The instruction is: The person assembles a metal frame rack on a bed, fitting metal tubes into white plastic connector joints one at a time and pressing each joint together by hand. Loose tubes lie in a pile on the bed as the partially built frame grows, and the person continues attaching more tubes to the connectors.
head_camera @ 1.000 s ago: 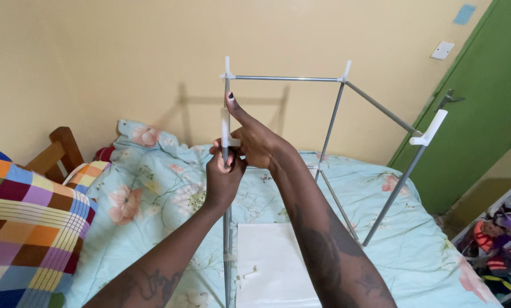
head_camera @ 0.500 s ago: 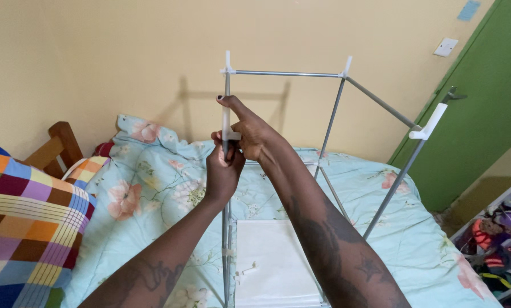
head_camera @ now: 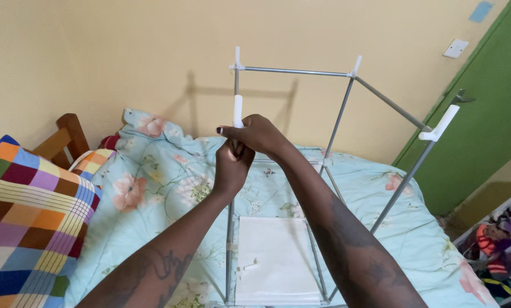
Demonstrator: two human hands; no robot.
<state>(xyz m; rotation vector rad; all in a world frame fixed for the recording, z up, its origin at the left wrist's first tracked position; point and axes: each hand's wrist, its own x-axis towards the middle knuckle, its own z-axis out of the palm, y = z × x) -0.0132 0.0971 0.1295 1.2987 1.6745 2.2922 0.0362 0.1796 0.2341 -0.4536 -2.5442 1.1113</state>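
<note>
Starting at the left edge, a checked multicoloured pillow (head_camera: 30, 219) is seen lying on the bed, with a wooden headboard (head_camera: 67, 134) behind it against the yellow wall (head_camera: 124, 51). Open room is left between the pillow and the grey metal frame (head_camera: 295, 72), which stands on the floral bedsheet (head_camera: 153, 188). The front left upright of the frame is clasped by both hands: the left hand (head_camera: 232, 165) is closed around the rod from below, and the right hand (head_camera: 258, 134) is closed just above it, at the base of a white plastic connector (head_camera: 238, 111) fitted on the rod. A white panel (head_camera: 275, 259) is laid flat inside the frame's base. Compared with a second ago, the right fingers, then stretched upward along the connector, are now curled in, and the connector's top is exposed. To the right, another white connector (head_camera: 438, 124) is carried on a slanted rod, free space is left beyond it, and a green door (head_camera: 489, 108) and a heap of clothes (head_camera: 503, 234) are seen.
</note>
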